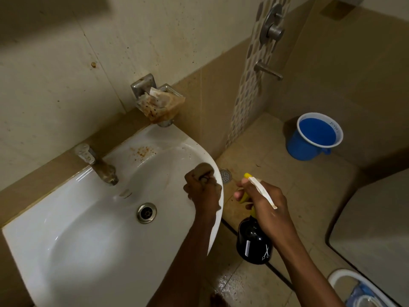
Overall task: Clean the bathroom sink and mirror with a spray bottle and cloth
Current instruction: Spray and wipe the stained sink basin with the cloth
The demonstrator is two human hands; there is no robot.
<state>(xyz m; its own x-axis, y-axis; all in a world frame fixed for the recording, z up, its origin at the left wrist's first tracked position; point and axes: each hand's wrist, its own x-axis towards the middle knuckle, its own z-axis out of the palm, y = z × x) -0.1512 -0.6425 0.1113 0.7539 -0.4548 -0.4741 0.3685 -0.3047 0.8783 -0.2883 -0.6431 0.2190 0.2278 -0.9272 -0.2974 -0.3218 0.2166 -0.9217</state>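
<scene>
A white wash sink [88, 251] fills the lower left, with a tarnished tap [97, 165] at its back and a metal drain [146, 212] in the bowl. Brown stains [142, 151] speckle its back right ledge. My left hand [202, 191] grips a bunched brownish cloth [204, 169] against the sink's right rim. My right hand [263, 198] holds a black spray bottle [254, 242] by its yellow and white trigger head, over the floor to the right of the sink. No mirror is in view.
A stained wall soap holder [159, 100] hangs above the sink's back right corner. A blue bucket [314, 136] stands on the tiled floor near the shower tap [267, 70]. A floor drain [225, 176] lies beside the sink. A toilet lid [376, 229] is at the lower right.
</scene>
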